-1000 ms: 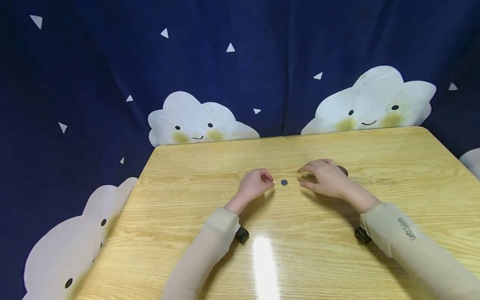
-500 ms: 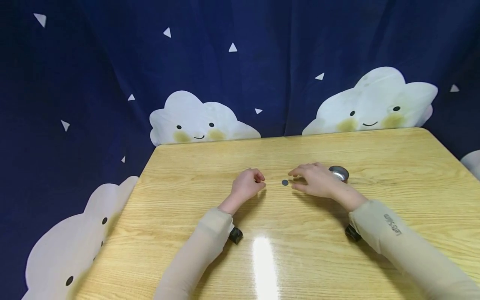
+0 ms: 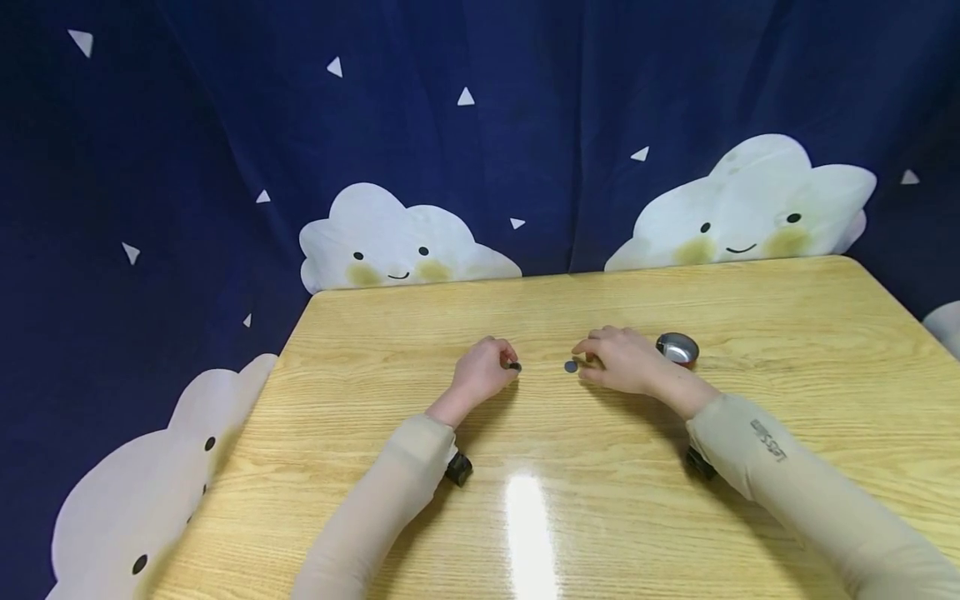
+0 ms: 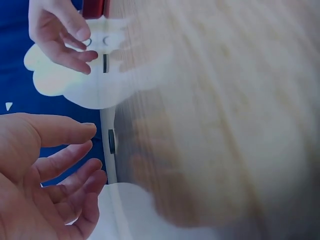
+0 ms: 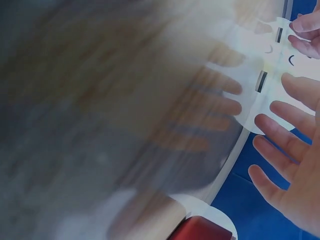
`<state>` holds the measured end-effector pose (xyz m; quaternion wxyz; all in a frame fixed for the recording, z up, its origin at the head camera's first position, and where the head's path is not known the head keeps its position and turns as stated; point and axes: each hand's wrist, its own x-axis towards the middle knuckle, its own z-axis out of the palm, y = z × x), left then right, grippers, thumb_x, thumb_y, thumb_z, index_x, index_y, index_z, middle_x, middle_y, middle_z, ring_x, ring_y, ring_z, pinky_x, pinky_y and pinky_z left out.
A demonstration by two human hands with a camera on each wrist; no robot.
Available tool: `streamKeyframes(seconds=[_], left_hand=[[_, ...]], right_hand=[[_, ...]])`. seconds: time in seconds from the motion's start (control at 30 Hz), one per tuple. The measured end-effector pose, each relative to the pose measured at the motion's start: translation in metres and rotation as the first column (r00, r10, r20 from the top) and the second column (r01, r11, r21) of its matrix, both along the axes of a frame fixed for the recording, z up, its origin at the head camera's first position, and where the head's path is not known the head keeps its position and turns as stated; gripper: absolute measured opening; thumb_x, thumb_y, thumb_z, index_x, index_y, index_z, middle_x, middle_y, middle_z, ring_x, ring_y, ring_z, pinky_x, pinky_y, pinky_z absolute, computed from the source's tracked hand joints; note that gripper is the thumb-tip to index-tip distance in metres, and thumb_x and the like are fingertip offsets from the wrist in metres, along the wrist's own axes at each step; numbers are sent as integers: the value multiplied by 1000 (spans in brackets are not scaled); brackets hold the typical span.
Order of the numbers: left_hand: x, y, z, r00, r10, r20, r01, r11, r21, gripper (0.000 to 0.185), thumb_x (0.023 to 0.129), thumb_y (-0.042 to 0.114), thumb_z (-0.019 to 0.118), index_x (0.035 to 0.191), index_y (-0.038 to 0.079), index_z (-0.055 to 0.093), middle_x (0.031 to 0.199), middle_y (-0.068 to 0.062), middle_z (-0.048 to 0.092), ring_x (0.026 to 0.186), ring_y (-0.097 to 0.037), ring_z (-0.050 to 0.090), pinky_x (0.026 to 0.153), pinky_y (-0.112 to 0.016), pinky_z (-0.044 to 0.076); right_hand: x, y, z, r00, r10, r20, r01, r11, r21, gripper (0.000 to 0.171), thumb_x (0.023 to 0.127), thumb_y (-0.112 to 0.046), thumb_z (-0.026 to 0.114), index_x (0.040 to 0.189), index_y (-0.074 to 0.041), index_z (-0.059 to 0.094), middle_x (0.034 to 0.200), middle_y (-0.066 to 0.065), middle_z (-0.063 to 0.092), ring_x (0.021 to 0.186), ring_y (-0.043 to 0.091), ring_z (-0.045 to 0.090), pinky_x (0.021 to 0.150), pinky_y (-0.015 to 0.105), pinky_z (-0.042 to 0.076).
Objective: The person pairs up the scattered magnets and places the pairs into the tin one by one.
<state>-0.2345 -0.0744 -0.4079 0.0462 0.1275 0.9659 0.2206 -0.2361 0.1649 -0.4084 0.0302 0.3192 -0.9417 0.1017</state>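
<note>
Both hands have shifted leftward since the earlier frame, baring a small dark round disc (image 4: 111, 142) beside the left hand (image 3: 482, 369). Relaxed and holding nothing, the right hand (image 3: 620, 360), like the left, hovers near a second dark-grey disc (image 3: 571, 367). Open pale wood-grain table (image 3: 592, 467) separates the discs. Farther right, a round red bowl with silvery inside (image 3: 678, 348) now shows fully; beyond, the far edge meets a navy cloud-print curtain (image 3: 540, 150).

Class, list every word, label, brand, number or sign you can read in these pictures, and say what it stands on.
"Let's Slim": dark lettering on the beige fabric right sleeve; small, so the apostrophe is uncertain.
No other text can be read on the red-sided round container, two dark round discs or navy cloud-print backdrop.
</note>
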Motion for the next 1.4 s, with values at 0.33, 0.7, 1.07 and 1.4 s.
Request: streamKeyframes(seconds=[0.33, 0.7, 1.07, 1.4], left_hand=[[-4, 1, -3, 999, -29, 16, 29, 1000, -11, 15, 83, 18, 65, 97, 12, 64, 85, -1, 54, 72, -15, 50, 59, -28, 40], [-5, 3, -6, 999, -29, 38, 29, 1000, -4, 17, 80, 16, 67, 97, 12, 66, 89, -1, 58, 79, -16, 52, 66, -29, 43], [-6, 5, -5, 998, -45, 42, 46, 999, -18, 14, 81, 10, 65, 95, 11, 66, 87, -1, 61, 79, -15, 54, 69, -27, 44], [-7, 6, -5, 997, -40, 64, 40, 999, -2, 12, 81, 9, 65, 93, 11, 67, 86, -1, 63, 77, -14, 57, 66, -25, 45]], right_hand=[[0, -8, -1, 1000, 3, 16, -4, 999, 39, 33, 80, -32, 67, 108, -15, 66, 88, 0, 57, 78, 17, 50, 64, 38, 42], [0, -11, -2, 999, 9, 35, -11, 998, 56, 31, 79, -28, 69, 107, -16, 66, 93, 1, 57, 82, 19, 53, 68, 41, 45], [-2, -12, -3, 999, 44, 22, -44, 998, 40, 21, 77, -24, 72, 96, -18, 68, 87, -2, 55, 73, 13, 47, 64, 36, 42], [0, -14, -1, 998, 53, 16, -54, 998, 20, 14, 75, -22, 74, 87, -19, 68, 84, -5, 57, 72, 11, 50, 72, 42, 44]])
